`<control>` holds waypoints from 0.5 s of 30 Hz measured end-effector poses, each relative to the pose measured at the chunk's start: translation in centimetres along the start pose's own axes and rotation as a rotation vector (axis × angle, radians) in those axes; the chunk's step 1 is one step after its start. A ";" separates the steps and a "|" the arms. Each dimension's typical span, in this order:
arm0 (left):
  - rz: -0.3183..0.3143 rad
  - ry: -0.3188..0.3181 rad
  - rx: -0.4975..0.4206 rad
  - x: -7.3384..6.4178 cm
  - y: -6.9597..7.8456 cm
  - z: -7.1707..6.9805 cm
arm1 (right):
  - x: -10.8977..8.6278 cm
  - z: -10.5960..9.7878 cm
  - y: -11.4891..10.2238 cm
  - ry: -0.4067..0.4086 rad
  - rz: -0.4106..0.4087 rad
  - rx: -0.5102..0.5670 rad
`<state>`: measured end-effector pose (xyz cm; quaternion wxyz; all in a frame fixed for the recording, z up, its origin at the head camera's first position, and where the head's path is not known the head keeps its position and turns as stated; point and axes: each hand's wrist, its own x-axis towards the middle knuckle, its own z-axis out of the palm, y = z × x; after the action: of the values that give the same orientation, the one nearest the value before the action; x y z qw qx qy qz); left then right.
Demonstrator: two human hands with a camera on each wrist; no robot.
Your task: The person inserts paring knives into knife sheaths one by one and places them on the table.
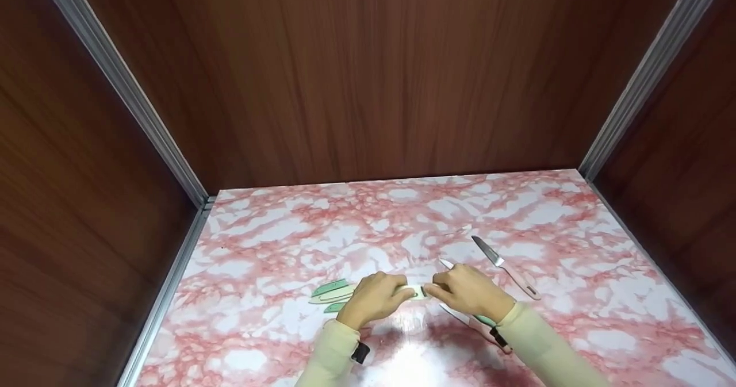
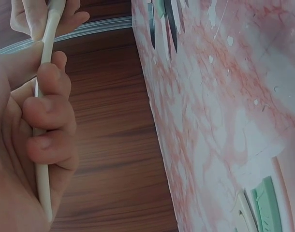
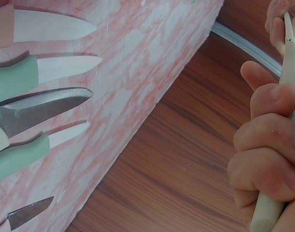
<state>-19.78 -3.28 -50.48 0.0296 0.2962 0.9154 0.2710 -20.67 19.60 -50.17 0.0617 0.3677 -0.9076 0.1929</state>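
Over the table's near middle both hands meet on one cream-coloured knife. My left hand point(image 1: 376, 298) has its fingers curled round a flat cream knife sheath point(image 2: 43, 188), its edge turned toward the left wrist view. My right hand point(image 1: 468, 292) grips the cream handle of the knife point(image 3: 268, 212). Handle and sheath lie in line, thumbs close together, and the blade is mostly hidden by the sheath and the left hand. Beneath and beside the right hand lie several loose knives, among them a green-handled one point(image 3: 22, 157) and a dark-bladed one point(image 3: 46, 108).
Left of the hands, green sheaths point(image 1: 330, 287) and a cream one point(image 1: 333, 296) lie grouped on the pink-and-white marbled table point(image 1: 259, 318). A pink-handled knife point(image 1: 520, 280) rests to the right, blade pointing away. Brown wood-grain panels point(image 1: 368, 88) enclose the table's back and sides.
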 end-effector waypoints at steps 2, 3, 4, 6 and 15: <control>-0.001 0.008 0.007 0.1 0.0 0.0 | 0.0 0.0 0.0 0.003 0.004 -0.004; -0.003 0.011 0.008 0.2 0.0 0.0 | 0.1 0.0 0.0 0.005 0.005 -0.006; -0.004 0.012 0.009 0.2 0.0 0.0 | 0.1 0.0 0.0 0.009 0.006 -0.008; -0.003 0.012 0.013 0.3 0.0 0.1 | 0.1 0.0 -0.1 0.015 0.005 -0.014; 0.000 -0.021 0.034 0.7 -0.4 -0.5 | 0.5 0.2 0.4 -0.007 0.017 0.065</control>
<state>-20.64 -3.39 -50.13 0.0342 0.2997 0.9194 0.2522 -21.28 19.43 -50.36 0.0450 0.3626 -0.9041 0.2218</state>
